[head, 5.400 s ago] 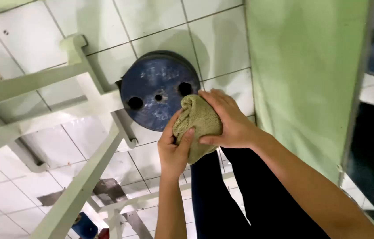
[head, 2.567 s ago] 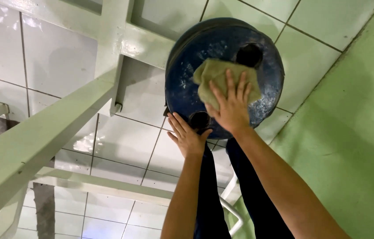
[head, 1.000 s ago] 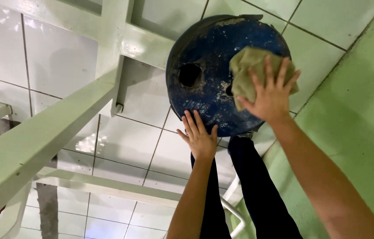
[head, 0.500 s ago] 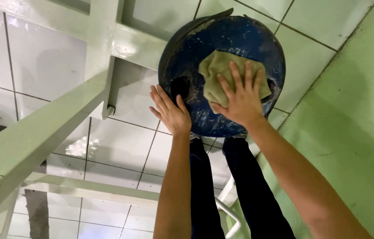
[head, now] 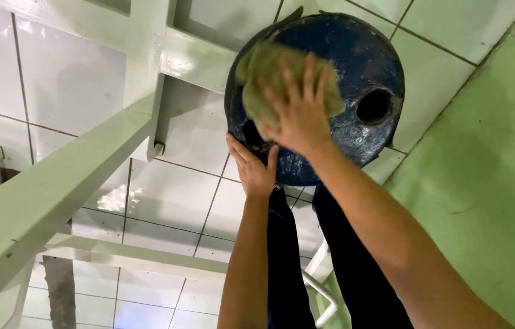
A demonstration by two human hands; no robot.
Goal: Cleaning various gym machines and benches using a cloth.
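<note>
The right hand lay flat with fingers spread, pressing an olive-green cloth against the round face of a dark blue weight plate. The left hand was open too, its palm and fingers cupped against the plate's lower left edge, gripping nothing. Behind them ran a white tiled floor, with a pale green wall filling the right side. A pale green metal frame crossed the left, one thick beam slanting down toward the near corner. The plate stood on edge just beside that frame, with 2 round holes visible in its scuffed face, 1 to the right of the cloth. Dark trouser legs showed below the arms.
</note>
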